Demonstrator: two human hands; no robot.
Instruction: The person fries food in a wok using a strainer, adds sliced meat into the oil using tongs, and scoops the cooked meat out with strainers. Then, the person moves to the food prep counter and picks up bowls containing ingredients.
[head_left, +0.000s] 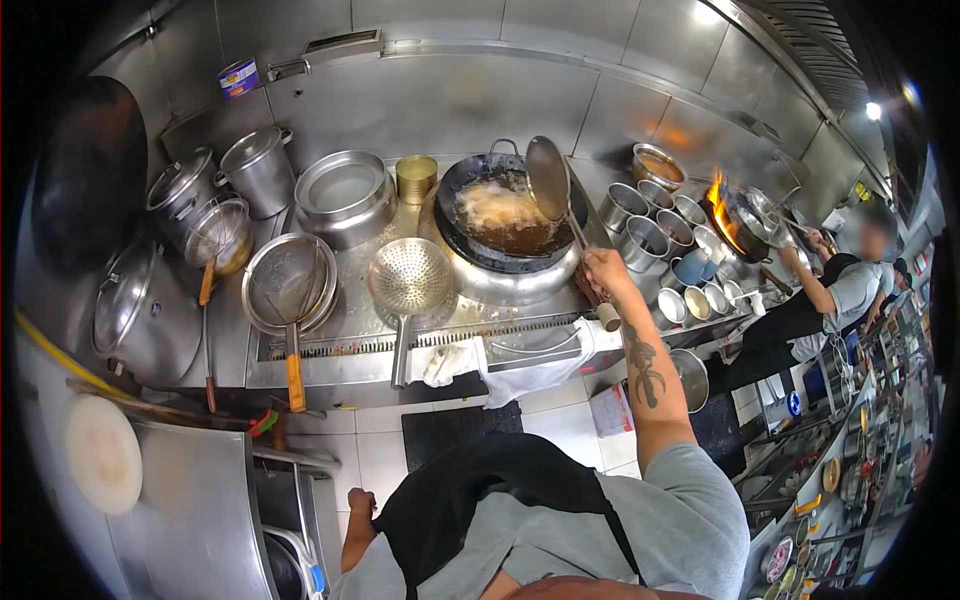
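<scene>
My right hand (605, 272) is closed around the long handle of a round skimmer (548, 178), whose head is raised over the right side of a black wok (463, 183). Pale, bubbling oil (497, 205) with frothy food fills the wok. My left hand (362, 500) hangs low beside my body, away from the stove, its fingers curled and nothing seen in them. Nearest the wok on its left lies a perforated metal ladle (411, 277), handle toward me. A mesh strainer (290, 283) with a wooden handle rests on a bowl further left.
Lidded pots (255, 170) and a wide steel pot (345, 195) stand at the left; a gold tin (416, 178) is behind. Several metal containers (642, 242) line the right. Beyond them a co-worker (850, 285) handles a flaming wok (745, 215). A white cloth (535, 370) hangs at the stove's front.
</scene>
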